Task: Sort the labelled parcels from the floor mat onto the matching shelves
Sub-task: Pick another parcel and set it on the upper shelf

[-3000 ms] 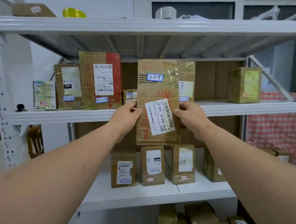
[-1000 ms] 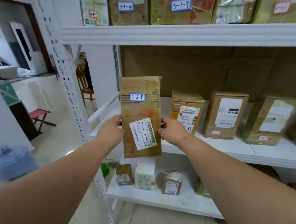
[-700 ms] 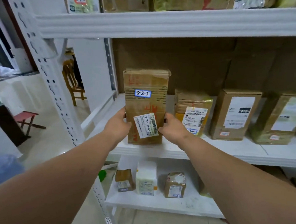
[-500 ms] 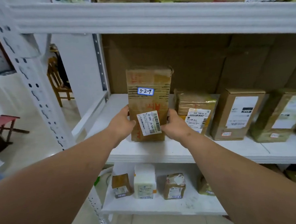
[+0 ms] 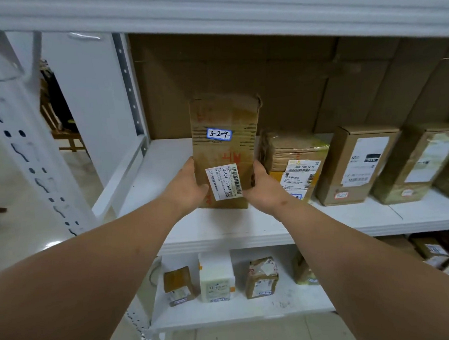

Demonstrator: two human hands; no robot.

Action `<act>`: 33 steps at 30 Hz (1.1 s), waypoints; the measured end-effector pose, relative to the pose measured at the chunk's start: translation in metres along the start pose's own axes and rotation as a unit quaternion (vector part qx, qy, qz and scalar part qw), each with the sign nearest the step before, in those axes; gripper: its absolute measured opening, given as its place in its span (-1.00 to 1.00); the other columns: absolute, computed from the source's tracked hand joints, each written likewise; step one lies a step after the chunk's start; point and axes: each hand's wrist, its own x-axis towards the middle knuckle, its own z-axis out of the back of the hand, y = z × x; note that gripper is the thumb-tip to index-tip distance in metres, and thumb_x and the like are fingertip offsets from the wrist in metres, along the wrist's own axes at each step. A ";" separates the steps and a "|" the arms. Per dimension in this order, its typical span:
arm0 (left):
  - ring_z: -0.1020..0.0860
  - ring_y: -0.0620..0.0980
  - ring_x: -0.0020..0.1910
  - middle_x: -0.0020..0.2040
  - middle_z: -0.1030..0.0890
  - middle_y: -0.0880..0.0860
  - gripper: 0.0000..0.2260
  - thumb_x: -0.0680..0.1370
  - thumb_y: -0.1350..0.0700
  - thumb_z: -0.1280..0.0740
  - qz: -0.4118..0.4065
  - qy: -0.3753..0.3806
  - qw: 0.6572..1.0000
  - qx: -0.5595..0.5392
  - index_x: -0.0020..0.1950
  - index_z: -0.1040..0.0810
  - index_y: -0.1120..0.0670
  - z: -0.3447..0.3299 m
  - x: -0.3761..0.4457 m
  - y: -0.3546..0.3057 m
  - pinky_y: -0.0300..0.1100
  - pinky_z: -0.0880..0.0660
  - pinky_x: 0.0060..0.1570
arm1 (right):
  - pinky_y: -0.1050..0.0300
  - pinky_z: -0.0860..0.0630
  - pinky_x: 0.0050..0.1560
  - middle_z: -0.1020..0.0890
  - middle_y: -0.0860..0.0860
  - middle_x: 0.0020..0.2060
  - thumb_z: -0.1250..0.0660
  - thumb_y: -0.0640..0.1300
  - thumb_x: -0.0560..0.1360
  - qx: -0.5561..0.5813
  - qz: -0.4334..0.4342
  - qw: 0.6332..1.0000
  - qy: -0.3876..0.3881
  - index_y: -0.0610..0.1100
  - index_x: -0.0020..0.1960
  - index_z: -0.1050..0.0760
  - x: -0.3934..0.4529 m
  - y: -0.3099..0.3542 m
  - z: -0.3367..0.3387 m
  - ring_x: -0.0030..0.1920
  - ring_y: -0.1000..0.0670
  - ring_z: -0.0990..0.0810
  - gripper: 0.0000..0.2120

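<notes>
The left hand (image 5: pixel 186 188) and right hand (image 5: pixel 264 187) clamp the tall brown cardboard parcel labelled 3-2-9 (image 5: pixel 226 151) between curled fingers; its long axis is upright, base on the white middle shelf (image 5: pixel 221 229), equally near both hands.

To the left of the parcel (image 5: pixel 226 154) I hold upright on the middle shelf (image 5: pixel 221 229), the board lies bare as far as the left edge and the upright post (image 5: pixel 132 96), so my left grip (image 5: pixel 186 187) has room there. My right grip (image 5: pixel 262 184) sits in the narrow gap beside the taped parcel (image 5: pixel 293 163), which crowds that side. Cardboard sheets (image 5: pixel 239 73) close off the back, and the shelf above (image 5: pixel 210 14) caps the space overhead.
</notes>
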 end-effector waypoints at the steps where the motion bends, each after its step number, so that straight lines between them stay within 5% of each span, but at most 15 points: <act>1: -0.54 0.06 0.21 0.30 -0.51 -0.02 -0.47 0.57 0.19 -0.30 0.000 -0.001 1.000 0.029 0.50 -0.23 -0.08 0.000 0.001 0.002 -0.10 -0.46 0.13 | -0.08 -0.52 0.26 -0.58 -0.02 0.25 -0.32 -0.22 0.51 -0.009 0.003 1.000 0.001 0.15 0.53 -0.04 -0.001 0.000 0.000 0.25 -0.11 -0.56 -0.26; 6: -0.37 0.21 0.41 0.48 -0.34 0.13 -0.25 0.54 -0.11 -0.35 0.028 -0.001 0.984 0.175 0.60 -0.01 -0.04 0.001 -0.002 0.007 0.18 -0.38 0.34 | -0.06 -0.52 0.24 -0.57 -0.08 0.27 -0.34 -0.12 0.53 -0.068 0.020 0.997 0.005 -0.03 0.49 -0.17 -0.008 0.001 0.004 0.25 -0.15 -0.55 -0.40; 12: -0.19 0.13 0.52 0.56 -0.20 0.05 -0.21 0.55 -0.31 -0.22 0.015 -0.034 0.936 0.349 0.61 0.06 0.01 0.002 -0.026 0.004 0.18 -0.28 0.37 | -0.01 -0.51 0.20 -0.57 -0.04 0.24 -0.32 0.09 0.53 -0.182 0.036 0.983 0.018 -0.04 0.39 -0.38 -0.028 -0.007 0.009 0.22 -0.11 -0.54 -0.53; 20: -0.21 0.10 0.52 0.56 -0.23 0.00 -0.28 0.55 -0.37 -0.14 -0.029 -0.018 0.916 0.400 0.58 -0.06 -0.04 -0.027 -0.064 0.007 0.16 -0.24 0.42 | -0.09 -0.35 0.38 -0.35 -0.04 0.46 -0.17 0.31 0.55 -0.308 0.035 0.951 0.013 0.00 0.52 -0.25 -0.073 -0.035 0.019 0.43 -0.12 -0.34 -0.36; 24: -0.20 0.10 0.51 0.57 -0.21 0.02 -0.30 0.55 -0.36 -0.14 -0.043 -0.001 0.916 0.399 0.58 -0.09 -0.04 -0.057 -0.088 -0.006 0.16 -0.22 0.44 | -0.13 -0.11 0.52 -0.11 -0.01 0.59 -0.13 0.31 0.56 -0.347 0.045 0.937 0.014 0.03 0.58 -0.10 -0.102 -0.062 0.036 0.56 -0.11 -0.11 -0.32; 33: -0.04 0.07 0.58 0.61 -0.08 0.01 -0.27 0.57 -0.35 -0.12 -0.127 0.108 0.902 0.398 0.62 0.01 -0.03 -0.210 -0.169 -0.096 0.09 -0.04 0.53 | -0.17 0.01 0.54 0.02 0.03 0.60 -0.12 0.32 0.56 -0.336 -0.052 0.940 -0.009 0.03 0.59 -0.04 -0.221 -0.197 0.131 0.57 -0.10 -0.02 -0.28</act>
